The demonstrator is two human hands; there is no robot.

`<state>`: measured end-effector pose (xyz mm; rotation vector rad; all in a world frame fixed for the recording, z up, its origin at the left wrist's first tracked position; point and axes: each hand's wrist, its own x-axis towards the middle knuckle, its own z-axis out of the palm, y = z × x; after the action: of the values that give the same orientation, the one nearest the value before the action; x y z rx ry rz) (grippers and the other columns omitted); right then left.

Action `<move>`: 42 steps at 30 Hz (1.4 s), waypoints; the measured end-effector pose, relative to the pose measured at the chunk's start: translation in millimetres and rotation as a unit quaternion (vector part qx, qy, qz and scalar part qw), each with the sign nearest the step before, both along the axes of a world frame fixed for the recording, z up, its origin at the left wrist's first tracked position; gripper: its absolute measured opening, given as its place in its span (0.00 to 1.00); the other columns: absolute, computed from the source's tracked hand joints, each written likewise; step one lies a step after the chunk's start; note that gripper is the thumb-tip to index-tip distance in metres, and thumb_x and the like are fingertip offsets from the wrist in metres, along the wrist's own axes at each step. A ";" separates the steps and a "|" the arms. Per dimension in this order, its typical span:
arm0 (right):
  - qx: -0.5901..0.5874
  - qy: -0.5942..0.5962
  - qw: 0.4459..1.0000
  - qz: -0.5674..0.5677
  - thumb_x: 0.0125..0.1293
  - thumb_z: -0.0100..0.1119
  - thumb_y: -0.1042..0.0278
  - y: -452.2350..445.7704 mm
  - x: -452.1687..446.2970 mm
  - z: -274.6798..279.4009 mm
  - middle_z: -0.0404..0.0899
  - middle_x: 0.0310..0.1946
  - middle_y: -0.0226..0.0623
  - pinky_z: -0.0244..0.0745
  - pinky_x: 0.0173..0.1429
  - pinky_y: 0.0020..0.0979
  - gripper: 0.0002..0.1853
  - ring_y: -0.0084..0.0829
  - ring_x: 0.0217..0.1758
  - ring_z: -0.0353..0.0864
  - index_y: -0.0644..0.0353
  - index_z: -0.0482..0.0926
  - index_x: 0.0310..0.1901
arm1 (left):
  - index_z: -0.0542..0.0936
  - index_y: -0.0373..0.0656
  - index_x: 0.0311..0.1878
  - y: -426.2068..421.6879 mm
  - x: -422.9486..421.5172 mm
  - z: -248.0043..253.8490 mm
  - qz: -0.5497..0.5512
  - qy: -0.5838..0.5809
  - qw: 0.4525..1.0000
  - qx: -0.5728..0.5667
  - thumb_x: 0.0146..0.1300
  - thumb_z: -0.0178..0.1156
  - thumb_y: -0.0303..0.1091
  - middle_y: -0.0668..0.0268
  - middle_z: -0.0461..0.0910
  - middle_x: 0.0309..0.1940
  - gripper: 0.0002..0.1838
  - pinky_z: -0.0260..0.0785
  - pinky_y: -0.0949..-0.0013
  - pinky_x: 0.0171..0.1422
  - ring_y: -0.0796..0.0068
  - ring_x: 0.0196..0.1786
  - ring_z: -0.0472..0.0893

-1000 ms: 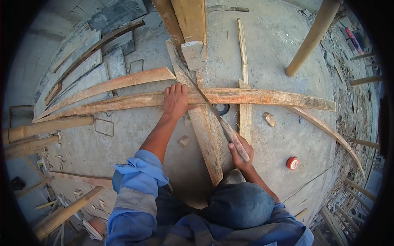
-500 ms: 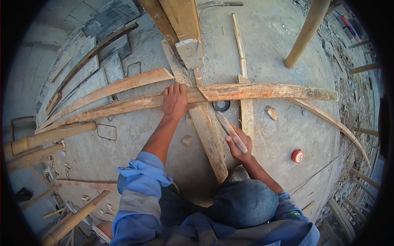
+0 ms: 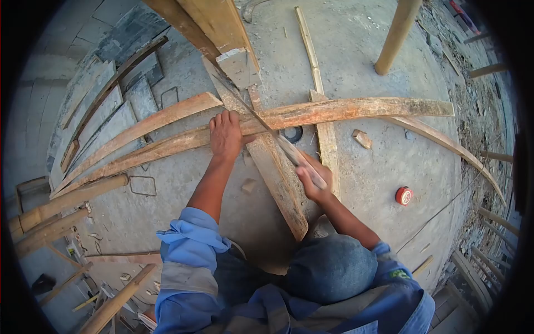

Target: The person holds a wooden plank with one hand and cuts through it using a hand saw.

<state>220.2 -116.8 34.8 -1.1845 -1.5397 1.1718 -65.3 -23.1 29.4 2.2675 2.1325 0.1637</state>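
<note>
Nearest, on the near side of the long, bowed, orange-stained wooden plank (image 3: 356,108), a knee in blue denim (image 3: 334,270) lies close behind the saw's handle end; a slip on a backward pull could bring the hand against it. The right hand (image 3: 318,179) is closed around the pale, worn wooden handle of a long, narrow-bladed handsaw (image 3: 289,149), which slants across the plank. The left hand (image 3: 225,133) grips the plank left of the blade, fingers together over its far edge, thumb apart at its near edge. That thumb is the chief worry: if the blade jumped, it could cut there. The plank crosses over a broad, dusty, pale board (image 3: 278,181), and no clamp shows, so weak pressure could let it rock or pinch the blade. Beyond the plank, a squared yellowish wooden post (image 3: 236,64) stands near the blade's far end; a long stroke might strike it.
</note>
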 end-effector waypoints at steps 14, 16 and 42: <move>0.063 -0.002 0.998 -0.004 0.71 0.71 0.68 -13.8 -2.9 -8.2 0.91 0.47 0.54 0.85 0.48 0.30 0.27 0.36 0.42 0.94 0.74 0.79 0.67 | 0.75 0.42 0.55 1.8 0.6 4.8 0.002 0.013 1.000 -0.027 0.46 0.84 0.58 0.60 0.75 0.53 0.42 0.63 0.53 0.68 0.57 0.61 0.74; 0.113 0.020 0.993 -0.018 0.72 0.70 0.69 30.1 -43.9 -3.7 0.91 0.45 0.54 0.84 0.47 0.29 0.25 0.37 0.42 0.94 0.73 0.79 0.66 | 0.75 0.42 0.55 7.4 -2.6 10.7 -0.009 0.012 0.999 -0.029 0.46 0.84 0.58 0.59 0.75 0.53 0.42 0.63 0.53 0.68 0.57 0.61 0.74; -0.006 -0.016 0.999 0.028 0.71 0.69 0.63 -44.2 44.6 2.2 0.91 0.49 0.54 0.85 0.48 0.31 0.29 0.37 0.43 0.94 0.74 0.78 0.67 | 0.74 0.41 0.55 2.6 2.1 8.0 0.009 0.012 0.999 -0.042 0.43 0.85 0.56 0.58 0.75 0.54 0.43 0.64 0.52 0.68 0.54 0.61 0.74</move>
<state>264.8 -161.0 37.0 -1.1804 -1.6012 1.2064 -63.2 -20.4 37.3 2.2153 2.1297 0.0463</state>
